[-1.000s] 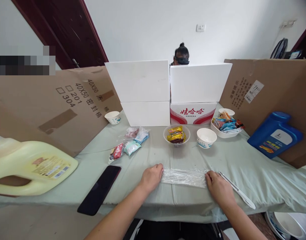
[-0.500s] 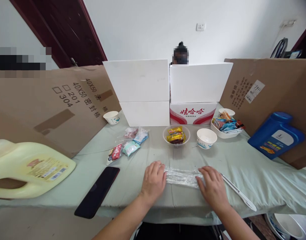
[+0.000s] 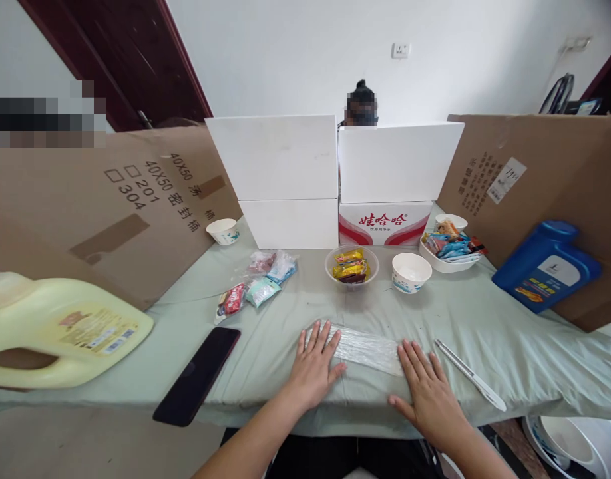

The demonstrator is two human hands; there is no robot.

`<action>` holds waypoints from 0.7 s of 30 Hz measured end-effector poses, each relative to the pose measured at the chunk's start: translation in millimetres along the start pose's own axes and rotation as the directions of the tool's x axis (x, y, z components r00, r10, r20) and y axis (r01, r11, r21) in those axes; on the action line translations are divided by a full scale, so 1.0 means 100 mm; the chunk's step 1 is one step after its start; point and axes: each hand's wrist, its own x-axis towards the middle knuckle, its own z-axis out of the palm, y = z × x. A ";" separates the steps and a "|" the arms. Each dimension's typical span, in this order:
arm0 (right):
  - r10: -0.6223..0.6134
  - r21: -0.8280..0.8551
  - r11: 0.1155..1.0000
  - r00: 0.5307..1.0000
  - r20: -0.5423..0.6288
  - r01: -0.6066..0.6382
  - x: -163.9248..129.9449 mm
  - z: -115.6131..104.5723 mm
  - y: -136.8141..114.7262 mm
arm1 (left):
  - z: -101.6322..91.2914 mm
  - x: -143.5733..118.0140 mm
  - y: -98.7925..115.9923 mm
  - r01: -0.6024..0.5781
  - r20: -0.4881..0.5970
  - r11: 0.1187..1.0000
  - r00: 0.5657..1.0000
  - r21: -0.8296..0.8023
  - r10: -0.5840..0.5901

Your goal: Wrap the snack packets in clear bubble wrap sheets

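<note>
Your left hand [image 3: 313,364] covers the left end of the clear wrap [image 3: 368,347], and its right end slips under the fingertips of your right hand [image 3: 428,392] — so its full length is hard to make out. The wrap lies flat on the counter [image 3: 510,332] just before you, long axis running left to right, tilted slightly down toward the right. Both hands press flat, fingers spread wide, gripping nothing. A knife [image 3: 469,374] lies just right of your right hand — apart from it.
</note>
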 end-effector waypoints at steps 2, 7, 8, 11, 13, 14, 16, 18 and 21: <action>-0.046 -0.021 0.999 0.995 -0.089 0.044 -0.20 -0.02 -0.05 | -0.01 -0.02 0.12 0.031 -0.120 0.999 0.992 0.008 -0.030; -0.088 0.088 0.990 0.962 -0.257 0.114 -0.48 -0.24 -0.10 | 0.04 -0.13 0.54 -0.167 -0.221 0.974 0.966 -0.151 0.132; -0.103 0.119 0.983 0.953 -0.284 0.141 -0.49 -0.31 -0.09 | 0.06 -0.15 0.58 -0.242 -0.227 0.953 0.953 -0.183 0.198; -0.209 0.212 0.938 0.935 -0.288 0.275 -0.41 -0.56 0.00 | 0.13 -0.21 0.60 -0.419 -0.258 0.879 0.896 -0.227 0.361; -0.265 0.340 0.881 0.939 -0.221 0.329 -0.29 -0.72 0.05 | 0.17 -0.23 0.55 -0.503 -0.245 0.830 0.859 -0.243 0.449; -0.266 0.427 0.848 0.949 -0.172 0.314 -0.21 -0.79 0.07 | 0.17 -0.24 0.51 -0.533 -0.225 0.807 0.844 -0.252 0.487; -0.198 0.597 0.782 0.979 -0.037 0.181 -0.01 -0.90 0.09 | 0.16 -0.24 0.46 -0.570 -0.180 0.777 0.822 -0.266 0.541; -0.089 0.722 0.691 0.989 0.119 -0.025 0.26 -0.92 0.08 | 0.13 -0.24 0.43 -0.586 -0.145 0.762 0.809 -0.277 0.570; -0.007 0.825 0.491 0.945 0.326 -0.281 0.73 -0.76 -0.01 | 0.09 -0.23 0.44 -0.578 -0.125 0.762 0.813 -0.292 0.568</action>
